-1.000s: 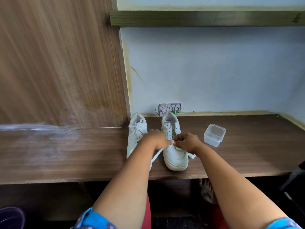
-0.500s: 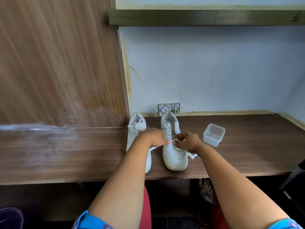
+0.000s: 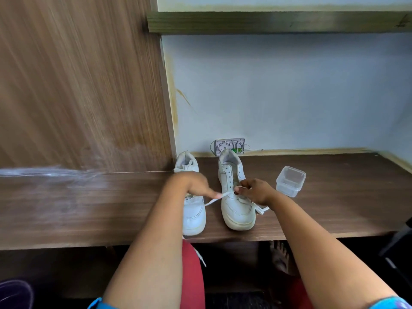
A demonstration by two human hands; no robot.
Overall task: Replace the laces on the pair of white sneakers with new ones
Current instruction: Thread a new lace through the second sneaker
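The long brown wooden counter (image 3: 334, 208) has a smooth, streaky top. Two white sneakers stand on it side by side, toes toward the person: the left sneaker (image 3: 193, 214) and the right sneaker (image 3: 236, 206), which has empty round lace holes. The left hand (image 3: 192, 184) pinches a flat white lace (image 3: 215, 198) beside the right sneaker. The right hand (image 3: 256, 190) curls around the lace on top of it. A small clear plastic box (image 3: 290, 181) sits near.
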